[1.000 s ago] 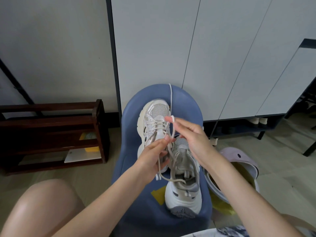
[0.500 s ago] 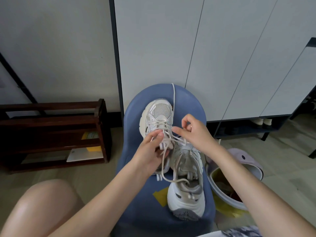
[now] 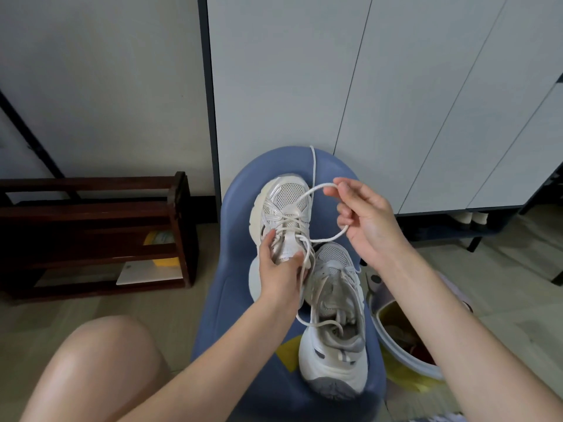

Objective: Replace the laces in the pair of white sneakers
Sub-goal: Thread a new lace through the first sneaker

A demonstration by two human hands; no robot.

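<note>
Two white sneakers lie on a blue stool (image 3: 237, 300). The far sneaker (image 3: 286, 199) points away from me; my left hand (image 3: 280, 269) grips its tongue and upper. My right hand (image 3: 365, 220) is raised to the right of it and pinches a white lace (image 3: 316, 187), which forms a loop from the eyelets out to my fingers. A loose end of lace runs over the stool's far edge. The near sneaker (image 3: 335, 345) lies heel toward me with slack laces spilling over its opening.
A dark wooden rack (image 3: 91, 226) stands on the floor at left. White cabinet doors (image 3: 396, 86) rise behind the stool. A pale bin (image 3: 396, 354) with a yellow liner sits right of the stool, under my right forearm. My bare knee (image 3: 91, 370) is at lower left.
My right hand has pulled up and to the right, drawing the lace out into a wide loop. My left hand slid down onto the sneaker's tongue.
</note>
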